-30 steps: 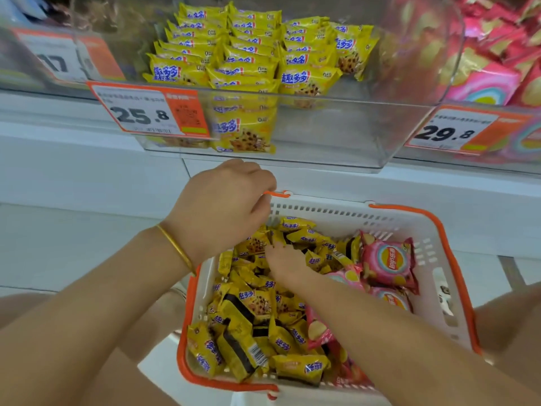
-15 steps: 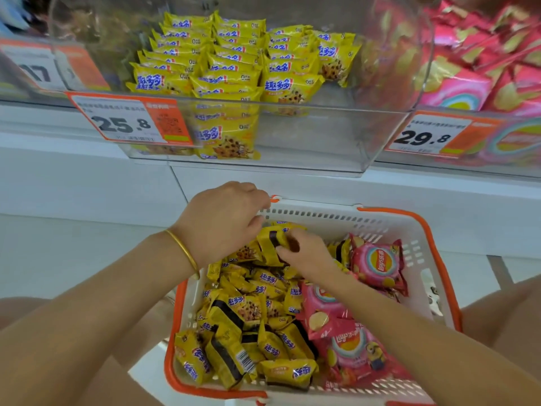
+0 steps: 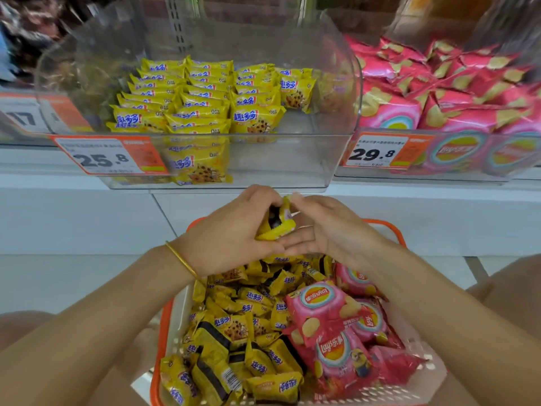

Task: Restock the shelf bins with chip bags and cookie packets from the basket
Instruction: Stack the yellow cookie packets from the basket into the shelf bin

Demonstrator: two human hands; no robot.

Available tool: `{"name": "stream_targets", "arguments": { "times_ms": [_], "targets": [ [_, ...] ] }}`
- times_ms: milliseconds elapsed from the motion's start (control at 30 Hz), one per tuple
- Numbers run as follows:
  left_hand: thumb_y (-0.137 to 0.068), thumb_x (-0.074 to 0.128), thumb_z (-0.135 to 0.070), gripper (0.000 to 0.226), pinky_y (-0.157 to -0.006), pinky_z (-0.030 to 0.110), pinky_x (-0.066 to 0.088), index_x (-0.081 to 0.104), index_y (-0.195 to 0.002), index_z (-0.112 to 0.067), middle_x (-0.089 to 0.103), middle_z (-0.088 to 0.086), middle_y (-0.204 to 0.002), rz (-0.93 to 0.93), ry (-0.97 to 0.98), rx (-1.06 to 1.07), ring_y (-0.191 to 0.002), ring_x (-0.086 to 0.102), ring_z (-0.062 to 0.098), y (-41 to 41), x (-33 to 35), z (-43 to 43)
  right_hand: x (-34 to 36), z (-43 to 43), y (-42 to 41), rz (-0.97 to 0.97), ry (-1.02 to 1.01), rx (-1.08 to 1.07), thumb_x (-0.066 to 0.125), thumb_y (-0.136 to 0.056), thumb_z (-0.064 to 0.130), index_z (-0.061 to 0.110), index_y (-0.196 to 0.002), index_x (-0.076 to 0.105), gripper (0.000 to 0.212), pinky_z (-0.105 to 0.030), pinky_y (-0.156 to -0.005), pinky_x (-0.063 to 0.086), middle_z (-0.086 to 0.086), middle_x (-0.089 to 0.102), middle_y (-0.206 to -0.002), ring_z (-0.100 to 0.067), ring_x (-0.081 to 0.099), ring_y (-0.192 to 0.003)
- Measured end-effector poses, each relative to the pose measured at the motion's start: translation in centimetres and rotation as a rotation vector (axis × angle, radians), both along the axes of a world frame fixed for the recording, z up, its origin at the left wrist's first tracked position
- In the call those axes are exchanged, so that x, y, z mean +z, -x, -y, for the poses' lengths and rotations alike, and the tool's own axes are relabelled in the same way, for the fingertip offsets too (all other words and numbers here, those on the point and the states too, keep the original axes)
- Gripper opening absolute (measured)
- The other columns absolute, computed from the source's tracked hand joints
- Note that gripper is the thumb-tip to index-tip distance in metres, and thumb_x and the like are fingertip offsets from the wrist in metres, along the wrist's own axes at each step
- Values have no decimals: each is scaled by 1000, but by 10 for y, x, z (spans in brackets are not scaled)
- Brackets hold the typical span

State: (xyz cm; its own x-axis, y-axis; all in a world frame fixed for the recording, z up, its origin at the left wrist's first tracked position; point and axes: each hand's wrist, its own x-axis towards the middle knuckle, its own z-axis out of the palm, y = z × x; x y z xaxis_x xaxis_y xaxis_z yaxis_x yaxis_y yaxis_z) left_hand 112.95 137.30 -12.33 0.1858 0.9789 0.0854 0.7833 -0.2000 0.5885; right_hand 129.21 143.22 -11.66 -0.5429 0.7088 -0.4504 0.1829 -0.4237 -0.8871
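A white basket with an orange rim (image 3: 164,326) sits low in front of me, holding several yellow cookie packets (image 3: 234,326) on its left and pink chip bags (image 3: 330,323) on its right. Above the basket's far edge, my left hand (image 3: 228,232) and my right hand (image 3: 319,227) meet around one yellow cookie packet (image 3: 275,227). Fingers of both hands curl against it. Straight ahead stands a clear shelf bin (image 3: 292,159) with rows of the same yellow packets (image 3: 202,95).
To the right, another clear bin (image 3: 456,159) is packed with pink chip bags. Orange price tags reading 25.8 (image 3: 108,155) and 29.8 (image 3: 380,150) hang on the bin fronts. A white shelf ledge (image 3: 87,183) runs beneath the bins.
My right hand lifted a yellow cookie packet out of the basket. My left hand left the basket rim and joined it on the packet. The view moved closer to the bins.
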Motion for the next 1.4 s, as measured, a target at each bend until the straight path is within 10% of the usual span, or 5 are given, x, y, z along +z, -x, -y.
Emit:
{"name": "stream_targets", "arguments": {
  "times_ms": [233,633,867,967,1400],
  "targets": [
    [-85,58,-10,24,-81,25,56,61,-109,-13,70,6,-110,826,404,59,-99,67,13,16,34,2,44,-12,-16,438,-963,139,51,-96,27,11,-104,66,23,-21,-77,48,4,65,-92,-6,61,-82],
    [-68,62,-20,32,-57,27,58,56,-97,-8,70,9,-80,1030,109,188,-60,68,17,25,85,-12,101,-30,21,68,-702,242,68,-81,7,14,-91,62,15,-22,-57,55,-9,62,-81,-6,62,-64],
    [-79,72,-20,43,-63,27,48,50,-115,-19,65,9,-92,649,-139,330,-69,60,15,39,101,-47,106,-49,46,243,-969,114,80,-72,16,20,-139,38,80,-23,-94,47,-3,48,-131,-13,54,-112],
    [-79,73,-17,45,-70,32,51,48,-116,-20,68,6,-88,619,-246,327,-78,65,23,42,106,-56,131,-58,58,425,-1230,234,80,-71,22,18,-129,53,64,4,-80,28,2,50,-126,2,43,-104],
    [-94,35,-47,42,-69,37,41,49,-71,-16,48,-1,-70,-181,-234,114,-75,47,22,25,79,-60,128,-145,101,1309,-1397,189,61,-81,8,10,-120,48,41,-35,-70,37,-12,59,-121,-33,57,-111]
  ]
}}
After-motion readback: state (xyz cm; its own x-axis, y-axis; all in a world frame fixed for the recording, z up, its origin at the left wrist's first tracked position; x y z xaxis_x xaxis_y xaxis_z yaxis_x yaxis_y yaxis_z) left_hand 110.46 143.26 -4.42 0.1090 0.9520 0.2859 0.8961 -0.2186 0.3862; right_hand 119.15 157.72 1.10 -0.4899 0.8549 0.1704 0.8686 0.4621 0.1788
